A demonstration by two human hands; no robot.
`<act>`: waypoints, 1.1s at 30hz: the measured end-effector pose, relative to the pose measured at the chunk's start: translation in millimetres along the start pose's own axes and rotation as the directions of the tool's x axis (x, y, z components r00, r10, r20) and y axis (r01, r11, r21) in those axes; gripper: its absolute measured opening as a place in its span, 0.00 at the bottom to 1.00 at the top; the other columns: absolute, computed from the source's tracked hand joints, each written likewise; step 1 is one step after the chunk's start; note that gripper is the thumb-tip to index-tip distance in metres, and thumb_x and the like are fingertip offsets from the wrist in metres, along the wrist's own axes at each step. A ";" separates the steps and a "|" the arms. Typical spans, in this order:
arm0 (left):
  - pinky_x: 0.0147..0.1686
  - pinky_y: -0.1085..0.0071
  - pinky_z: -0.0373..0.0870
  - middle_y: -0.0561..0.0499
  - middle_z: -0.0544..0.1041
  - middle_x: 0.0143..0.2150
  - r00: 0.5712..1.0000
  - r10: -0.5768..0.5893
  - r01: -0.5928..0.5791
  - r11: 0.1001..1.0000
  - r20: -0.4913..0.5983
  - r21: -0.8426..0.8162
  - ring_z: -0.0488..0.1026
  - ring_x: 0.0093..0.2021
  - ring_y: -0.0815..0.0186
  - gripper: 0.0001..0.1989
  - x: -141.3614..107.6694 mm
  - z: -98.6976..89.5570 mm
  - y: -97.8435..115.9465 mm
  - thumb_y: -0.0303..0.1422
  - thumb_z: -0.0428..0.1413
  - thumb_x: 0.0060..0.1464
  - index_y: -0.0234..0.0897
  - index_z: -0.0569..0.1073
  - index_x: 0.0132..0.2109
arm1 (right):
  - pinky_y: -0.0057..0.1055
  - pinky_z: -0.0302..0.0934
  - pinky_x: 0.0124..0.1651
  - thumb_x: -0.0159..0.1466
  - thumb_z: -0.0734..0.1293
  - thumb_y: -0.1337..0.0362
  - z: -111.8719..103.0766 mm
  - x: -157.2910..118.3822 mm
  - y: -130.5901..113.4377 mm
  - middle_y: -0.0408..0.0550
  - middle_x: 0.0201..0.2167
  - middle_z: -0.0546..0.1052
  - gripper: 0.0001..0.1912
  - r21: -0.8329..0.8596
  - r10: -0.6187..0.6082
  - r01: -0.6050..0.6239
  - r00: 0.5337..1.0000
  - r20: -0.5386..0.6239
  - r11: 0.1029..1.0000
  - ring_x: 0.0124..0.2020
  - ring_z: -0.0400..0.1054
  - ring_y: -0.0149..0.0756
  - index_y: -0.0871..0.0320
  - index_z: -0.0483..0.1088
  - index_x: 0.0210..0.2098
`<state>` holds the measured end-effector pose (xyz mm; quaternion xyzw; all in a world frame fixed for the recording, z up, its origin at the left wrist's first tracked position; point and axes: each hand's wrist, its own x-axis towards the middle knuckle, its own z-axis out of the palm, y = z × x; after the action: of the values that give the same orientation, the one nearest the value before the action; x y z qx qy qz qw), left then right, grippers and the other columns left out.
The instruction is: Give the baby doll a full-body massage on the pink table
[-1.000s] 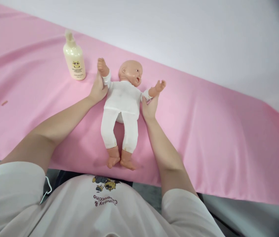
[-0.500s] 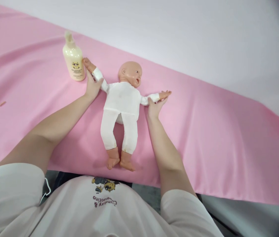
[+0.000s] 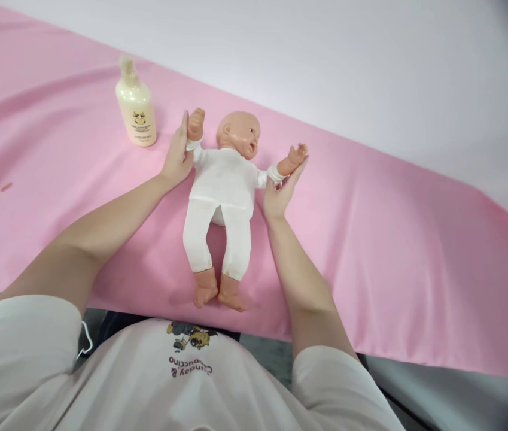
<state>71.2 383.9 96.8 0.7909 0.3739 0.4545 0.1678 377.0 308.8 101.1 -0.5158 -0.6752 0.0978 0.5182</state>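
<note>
On its back on the pink cloth lies a baby doll (image 3: pixel 223 179) with a white cloth body, its head turned to the right. My left hand (image 3: pixel 178 152) holds the doll's arm on the left side, thumb near the sleeve and fingers behind the forearm. That arm is bent upward, its small hand beside the head. My right hand (image 3: pixel 283 190) grips the doll's other arm around the white sleeve, with the fingers stretched behind its forearm. This arm points out to the right, slightly raised. Part of my fingers is hidden behind both doll arms.
A cream pump bottle (image 3: pixel 139 114) with a cow picture stands left of my left hand. A small orange-brown strip (image 3: pixel 6 187) lies farther left on the pink cloth (image 3: pixel 392 251). Behind the cloth is a white surface (image 3: pixel 370 72).
Both doll arms have been lifted and drawn inward by my hands. The left-side arm moved from beside the bottle toward the head; the right-side arm tilted up a little.
</note>
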 end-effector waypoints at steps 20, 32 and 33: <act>0.70 0.50 0.59 0.38 0.68 0.68 0.987 0.126 -0.129 0.991 0.095 0.030 0.63 0.69 0.53 0.28 -1.3 16.5 -4.3 0.40 0.44 0.69 0.39 0.60 0.72 | 0.56 0.54 0.73 0.68 0.60 0.59 8.7 -3.0 27.8 0.57 0.70 0.63 0.32 0.025 -0.074 0.071 0.987 0.141 0.997 0.70 0.59 0.46 0.54 0.53 0.70; 0.76 0.46 0.43 0.37 0.26 0.79 0.974 -0.204 0.185 0.968 -0.098 -0.171 0.31 0.79 0.53 0.52 0.2 15.0 -51.6 0.52 0.51 0.65 0.39 0.20 0.74 | 0.61 0.53 0.70 0.67 0.60 0.55 10.4 3.1 76.0 0.63 0.76 0.35 0.49 0.273 0.231 -0.175 0.954 -0.189 0.946 0.77 0.46 0.43 0.51 0.21 0.74; 0.76 0.45 0.42 0.36 0.25 0.79 0.971 -0.223 0.203 0.961 -0.092 -0.187 0.31 0.79 0.52 0.54 0.5 15.6 -53.7 0.52 0.52 0.64 0.38 0.20 0.74 | 0.61 0.54 0.70 0.68 0.59 0.52 10.7 2.8 77.4 0.62 0.76 0.35 0.49 0.234 0.181 -0.133 0.964 -0.194 0.963 0.77 0.46 0.42 0.50 0.19 0.74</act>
<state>60.9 421.1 56.2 0.7013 0.4239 0.5087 0.2638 414.7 350.1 46.4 -0.5154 -0.5575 0.1564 0.6318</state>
